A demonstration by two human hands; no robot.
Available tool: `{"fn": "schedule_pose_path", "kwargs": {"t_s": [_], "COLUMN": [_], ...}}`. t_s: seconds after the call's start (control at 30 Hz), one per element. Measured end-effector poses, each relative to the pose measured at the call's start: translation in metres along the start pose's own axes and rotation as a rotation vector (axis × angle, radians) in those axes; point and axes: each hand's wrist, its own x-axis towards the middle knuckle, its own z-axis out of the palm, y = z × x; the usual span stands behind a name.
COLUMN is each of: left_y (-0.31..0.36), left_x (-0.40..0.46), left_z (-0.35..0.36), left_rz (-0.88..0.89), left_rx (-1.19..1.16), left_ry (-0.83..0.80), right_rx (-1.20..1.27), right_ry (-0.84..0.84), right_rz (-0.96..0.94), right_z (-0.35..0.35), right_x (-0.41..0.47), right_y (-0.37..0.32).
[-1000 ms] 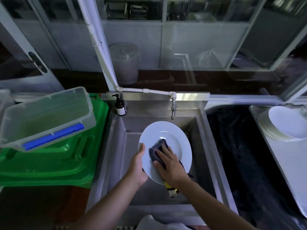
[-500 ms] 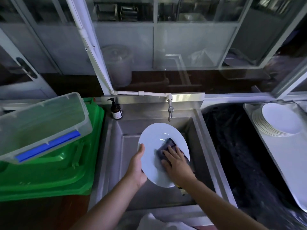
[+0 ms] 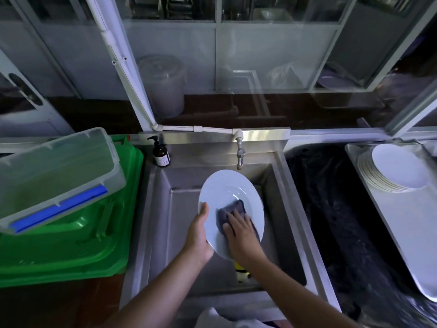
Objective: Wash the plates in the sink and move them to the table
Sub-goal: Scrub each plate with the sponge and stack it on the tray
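I hold a white plate (image 3: 227, 192) tilted over the steel sink (image 3: 279, 185), just in front of the tap (image 3: 240, 155). My left hand (image 3: 198, 233) grips the plate's left rim, thumb lying on the face and the other fingers curled round behind it, out of sight. My right hand (image 3: 241, 235) presses a dark cloth (image 3: 233, 209) flat against the lower middle of the plate, fingers spread and fairly straight on top of the cloth rather than wrapped round it. The cloth reaches past my fingertips toward the plate's centre.

Below the plate, near the front wall of the sink, part of a yellow thing (image 3: 241, 272) shows under my right wrist; I cannot tell what it is. At the sink's back left corner stands a dark pump bottle (image 3: 161, 154), upright on the ledge. Left of the sink lies a stack of green plastic lids or trays (image 3: 78, 235), with a clear plastic box (image 3: 54, 171) with a blue clip resting tilted on top. Right of the sink there is something black and crumpled (image 3: 331, 209), and beyond that, the bench (image 3: 411, 223) carries a stack of white plates (image 3: 392, 171) at its far end. A white pipe (image 3: 201, 129) runs along behind the sink to the tap.
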Motion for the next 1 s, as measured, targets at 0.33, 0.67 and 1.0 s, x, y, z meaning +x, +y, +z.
{"fn": "schedule_pose_path", "kwargs": {"t_s": [0.33,0.67,1.0], "left_y": [0.016,0.029,-0.002], "left_x": [0.009,0.017,0.010], "left_z": [-0.003,-0.011,0.027], "left_rz": [-0.016,-0.040,-0.066], "left_rx": [-0.077,-0.090,-0.151], "left_ry": [0.010,0.020,0.077], "right_rx": [-0.094,-0.366,-0.315], "right_ry": [-0.045,0.246,0.394], "right_rz": [-0.454,-0.777,-0.603], "right_z": [-0.008,-0.033,-0.031], "right_x": [-0.010,-0.002,0.009], "right_y": [0.043,0.077,0.022]}}
